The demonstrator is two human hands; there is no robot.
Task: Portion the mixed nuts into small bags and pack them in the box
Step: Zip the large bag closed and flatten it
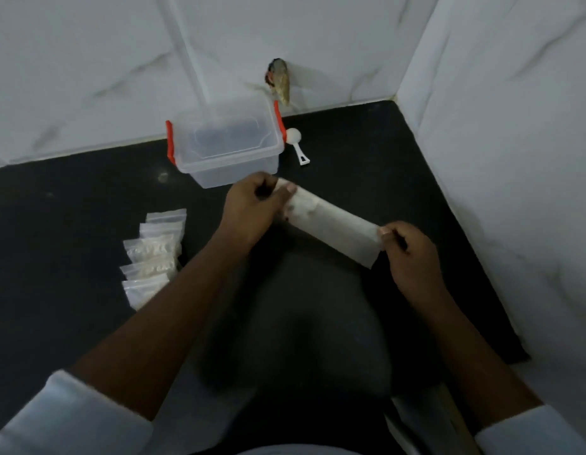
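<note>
My left hand and my right hand each pinch one end of a long, nearly flat clear bag held above the black counter; its contents are too blurred to tell. Behind the bag stands a clear plastic box with orange clips, open and showing nothing inside. Several small zip bags holding pale nuts lie overlapped in a row left of my left forearm. A white scoop lies just right of the box.
White marble-look walls close the counter at the back and on the right. A rough hole in the back wall sits above the box. My white sleeves fill the lower corners.
</note>
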